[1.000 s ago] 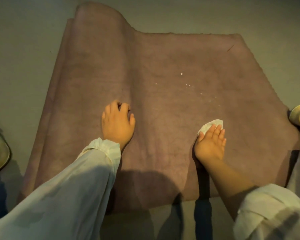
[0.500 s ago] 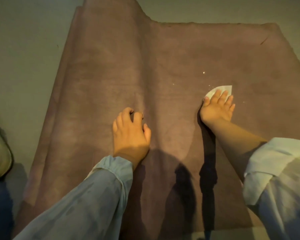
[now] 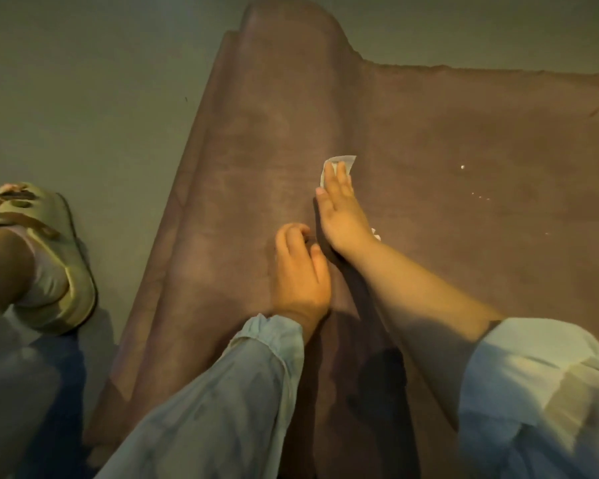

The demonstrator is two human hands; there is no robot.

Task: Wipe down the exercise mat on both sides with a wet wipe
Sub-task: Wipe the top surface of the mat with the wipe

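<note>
at the far left a foot in an olive sandal (image 3: 54,267) stands on the grey floor (image 3: 94,98), just beside the brown exercise mat (image 3: 446,133) spread flat there, its left part humped into a fold. the left hand (image 3: 300,271) rests on the mat with fingers curled under, holding nothing. touching it, the right hand (image 3: 339,209) lies flat, straight fingers pressing the white wet wipe (image 3: 339,164) onto the mat. pale specks (image 3: 462,166) dot the mat further right.
</note>
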